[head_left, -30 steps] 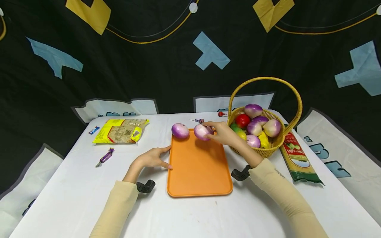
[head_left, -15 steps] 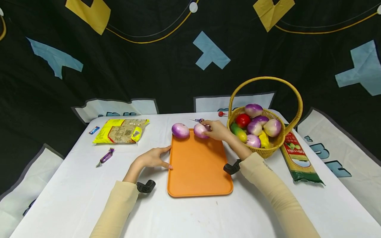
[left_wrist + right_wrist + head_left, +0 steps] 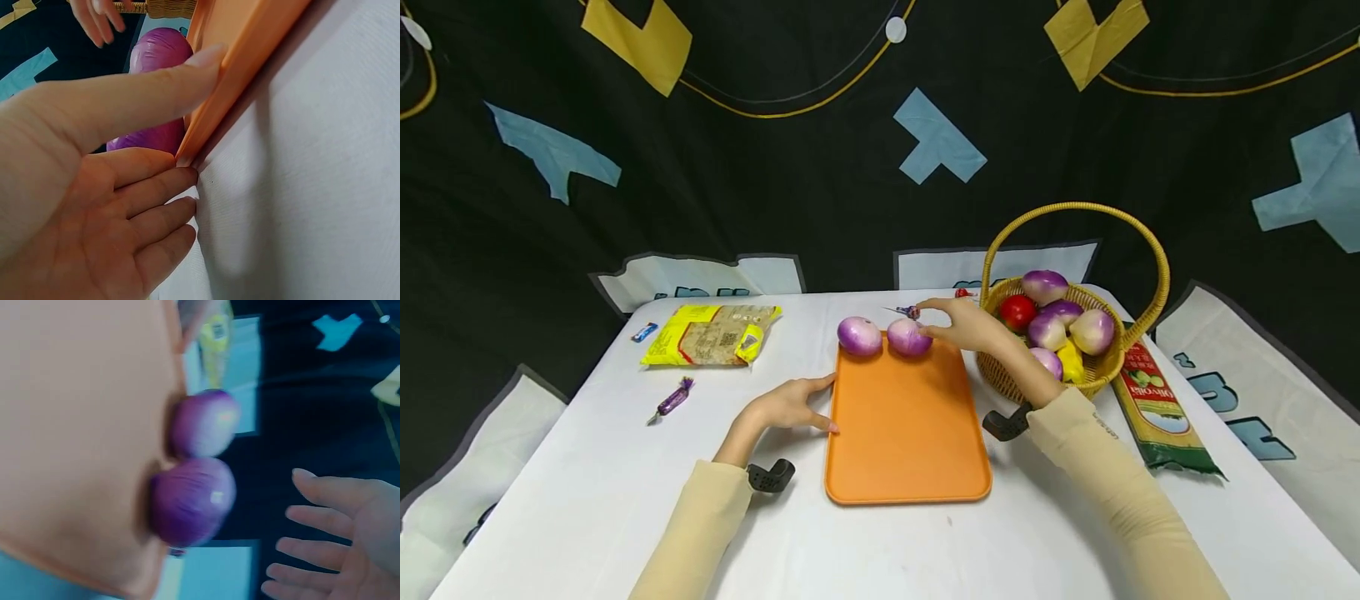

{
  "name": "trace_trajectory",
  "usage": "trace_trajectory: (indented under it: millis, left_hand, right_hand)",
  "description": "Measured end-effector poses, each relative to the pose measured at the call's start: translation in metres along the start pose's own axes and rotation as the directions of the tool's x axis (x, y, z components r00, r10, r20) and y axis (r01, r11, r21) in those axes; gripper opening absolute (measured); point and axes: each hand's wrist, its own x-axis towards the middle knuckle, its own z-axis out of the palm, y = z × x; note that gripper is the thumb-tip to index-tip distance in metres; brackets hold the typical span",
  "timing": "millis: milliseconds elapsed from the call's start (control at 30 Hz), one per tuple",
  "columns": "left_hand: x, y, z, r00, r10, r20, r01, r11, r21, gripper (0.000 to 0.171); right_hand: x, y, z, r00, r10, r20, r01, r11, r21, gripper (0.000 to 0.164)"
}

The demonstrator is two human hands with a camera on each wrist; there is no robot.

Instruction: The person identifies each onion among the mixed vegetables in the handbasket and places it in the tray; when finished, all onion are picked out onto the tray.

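Two purple onions, a left one (image 3: 860, 336) and a right one (image 3: 909, 337), sit side by side at the far end of an orange tray (image 3: 906, 433). My right hand (image 3: 968, 325) hovers just right of the right onion, with fingers extended. In the right wrist view that hand (image 3: 337, 540) shows a gap to the onions (image 3: 194, 503), its fingers spread and holding nothing. At the tray's left edge is my left hand (image 3: 786, 407), thumb and fingers spread. Its thumb (image 3: 156, 87) lies along the tray's rim (image 3: 250, 56) in the left wrist view, fingertips at the corner.
A wicker basket (image 3: 1000, 372) with several purple-white vegetables, a tomato (image 3: 1017, 312) and a yellow pepper (image 3: 1071, 360) stands right of the tray. Beside it lies a green-gold packet (image 3: 1161, 408). A yellow bag (image 3: 711, 335) and wrapped candies (image 3: 672, 400) lie left; another candy (image 3: 910, 312) lies behind the tray.
My right hand has let go of the right onion and drawn back to the right. That onion now rests at the tray's far end. The left hand keeps its place; the head view shifts slightly.
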Motion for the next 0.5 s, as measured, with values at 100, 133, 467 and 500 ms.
trace_trajectory:
  millis: [100,133,467,500]
  left_hand:
    - [0.000,-0.001,0.000,1.000,0.005,0.003,-0.005,1.000,0.002,0.096]
    - [0.000,-0.001,-0.001,1.000,0.004,0.004,-0.004,1.000,0.005,0.096]
    - [0.002,-0.001,-0.002,1.000,0.009,0.014,-0.009,1.000,0.024,0.097]
    - [0.002,-0.001,-0.002,1.000,0.008,0.015,-0.008,1.000,0.023,0.097]
  right_hand:
    - [-0.013,-0.005,-0.017,1.000,-0.012,0.015,0.012,1.000,-0.013,0.045]
    - [-0.017,-0.006,-0.022,1.000,-0.014,0.020,0.014,1.000,-0.018,0.045]
    - [-0.057,0.019,-0.066,0.999,0.017,0.044,-0.012,0.995,-0.096,0.049]
    - [-0.059,0.023,-0.070,0.998,0.028,0.051,-0.023,0.995,-0.100,0.049]
